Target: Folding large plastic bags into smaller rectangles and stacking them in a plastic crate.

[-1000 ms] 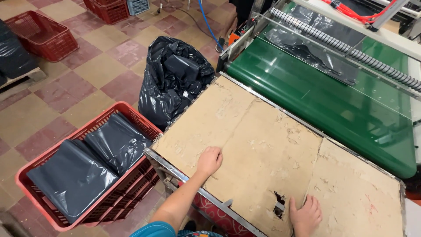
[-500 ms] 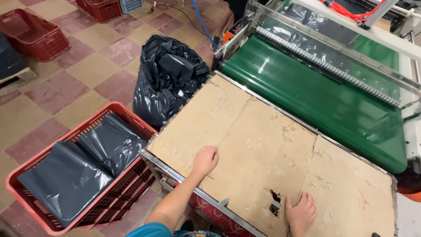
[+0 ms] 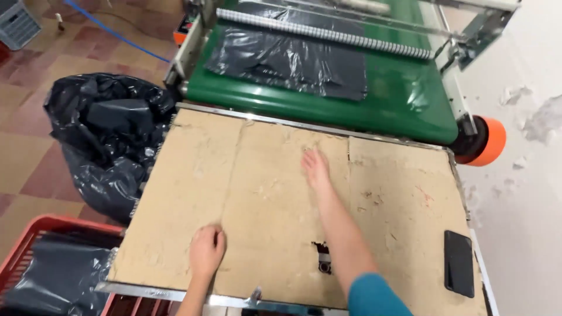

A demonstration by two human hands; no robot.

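A: What fills the view?

B: The tabletop [image 3: 293, 124], covered edge to edge in worn cardboard [image 3: 257, 193]. Past its far edge runs a green belt [image 3: 404, 99] with a black sheet [image 3: 293, 58] lying crumpled on it. Off the left edge sits a stuffed black bag [image 3: 105, 140], and by the near left corner a red crate [image 3: 35, 231].

A: And the hands?

B: Both are on the cardboard, holding nothing. The right hand [image 3: 316, 168] is stretched towards the far edge, fingers open and flat. The left hand [image 3: 206, 250] rests by the near edge, fingers loosely curled on the surface.

A: So which step is this?

B: A reach, I'd say, with the left hand bracing. The sheet lies beyond the right fingers, apart from them, across the far edge and up on the belt.

A: What would getting to it call for?

B: More stretch over that edge, then closing the fingers on thin, slack film.

A: Anything smaller?

B: A dark phone [image 3: 458, 263] near the right edge, and a torn hole [image 3: 322, 257] beside the right forearm
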